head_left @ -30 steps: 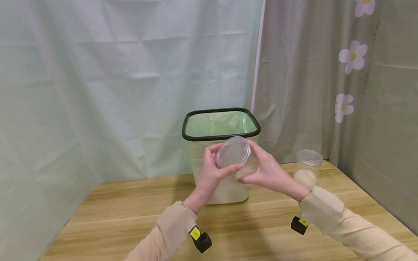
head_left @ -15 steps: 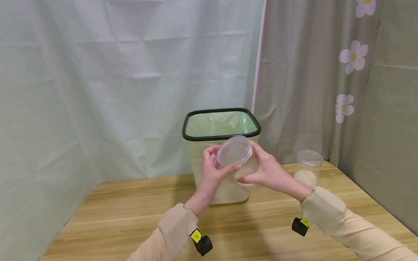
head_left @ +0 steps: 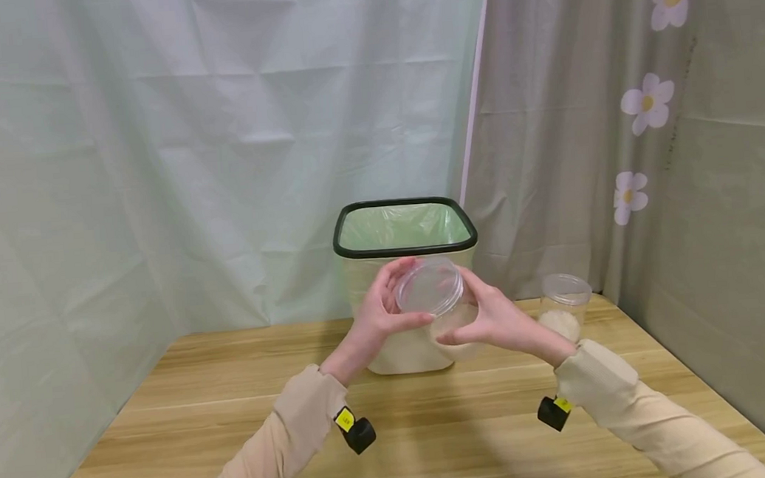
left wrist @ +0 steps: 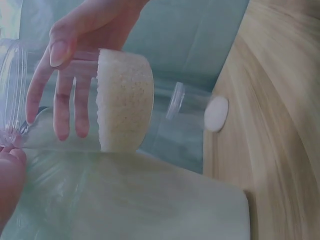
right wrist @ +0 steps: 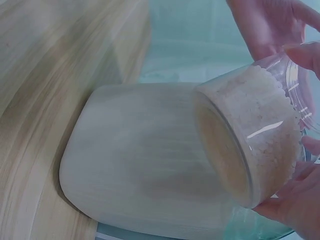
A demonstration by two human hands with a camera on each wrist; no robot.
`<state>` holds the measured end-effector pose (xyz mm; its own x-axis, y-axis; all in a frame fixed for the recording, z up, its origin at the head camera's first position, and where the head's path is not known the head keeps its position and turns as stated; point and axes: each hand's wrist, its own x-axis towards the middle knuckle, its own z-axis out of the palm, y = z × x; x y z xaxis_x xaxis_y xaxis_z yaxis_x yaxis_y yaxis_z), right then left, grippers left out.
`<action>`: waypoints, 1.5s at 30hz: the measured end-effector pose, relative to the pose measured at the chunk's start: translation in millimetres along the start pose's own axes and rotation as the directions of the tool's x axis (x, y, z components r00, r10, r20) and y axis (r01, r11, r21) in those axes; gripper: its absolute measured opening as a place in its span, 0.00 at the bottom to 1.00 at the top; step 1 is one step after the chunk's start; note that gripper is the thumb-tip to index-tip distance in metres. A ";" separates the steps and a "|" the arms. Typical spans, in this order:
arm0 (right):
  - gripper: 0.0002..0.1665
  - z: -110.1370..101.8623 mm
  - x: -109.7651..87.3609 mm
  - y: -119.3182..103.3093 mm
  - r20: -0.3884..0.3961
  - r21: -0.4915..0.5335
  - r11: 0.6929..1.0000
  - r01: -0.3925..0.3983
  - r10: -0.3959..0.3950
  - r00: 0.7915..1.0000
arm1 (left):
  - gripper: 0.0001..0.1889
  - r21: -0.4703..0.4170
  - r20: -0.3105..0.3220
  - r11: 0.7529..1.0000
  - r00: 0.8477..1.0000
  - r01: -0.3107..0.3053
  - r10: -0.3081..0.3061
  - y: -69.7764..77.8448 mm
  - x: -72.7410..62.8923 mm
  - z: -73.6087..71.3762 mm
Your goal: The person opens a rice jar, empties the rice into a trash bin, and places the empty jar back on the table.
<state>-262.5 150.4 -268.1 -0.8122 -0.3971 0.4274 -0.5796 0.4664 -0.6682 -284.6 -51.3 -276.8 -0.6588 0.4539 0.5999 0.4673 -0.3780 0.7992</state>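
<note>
Both hands hold a clear plastic jar (head_left: 456,317) upright and tilted, in front of the bin. White grains, possibly rice, fill its lower part (left wrist: 125,100). My left hand (head_left: 372,315) grips the clear ridged lid (head_left: 429,287), thumb along the near edge and fingers round the far side. My right hand (head_left: 504,323) wraps the jar's body from the right; in the left wrist view its fingers (left wrist: 62,105) show through the clear wall. The right wrist view shows the jar's base (right wrist: 222,150) facing the camera.
A pale waste bin (head_left: 404,352) with a dark rim and a clear liner stands behind the hands on the wooden table (head_left: 236,427). A second clear jar (head_left: 565,300) with white contents stands to the right. Curtains (head_left: 248,130) hang behind and at both sides.
My left hand has turned on the lid, its wrist shifting left and its thumb moving slightly lower. The jar and lid sit a little lower. My right hand keeps its grip.
</note>
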 end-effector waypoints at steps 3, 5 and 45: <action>0.57 0.0 0.3 4.3 -0.003 0.000 1.000 0.020 -0.020 1.000 | 0.45 0.019 0.006 1.000 1.000 0.001 -0.001 -1.5 0.4 -0.9; 0.57 -0.6 -1.2 -3.2 -0.004 0.007 1.000 0.028 -0.028 1.000 | 0.44 0.029 0.002 1.000 1.000 0.007 -0.007 -2.9 0.7 -1.1; 0.56 10.7 1.1 5.1 -0.151 -0.248 0.966 0.076 -0.116 0.982 | 0.36 0.357 -0.360 0.929 0.932 0.102 0.036 3.4 -2.5 9.8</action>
<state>-265.7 143.8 -277.5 -0.7402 -0.3247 0.5889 -0.6377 0.6166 -0.4616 -275.6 -45.8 -275.2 -0.8098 0.1193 0.5744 0.5768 -0.0166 0.8167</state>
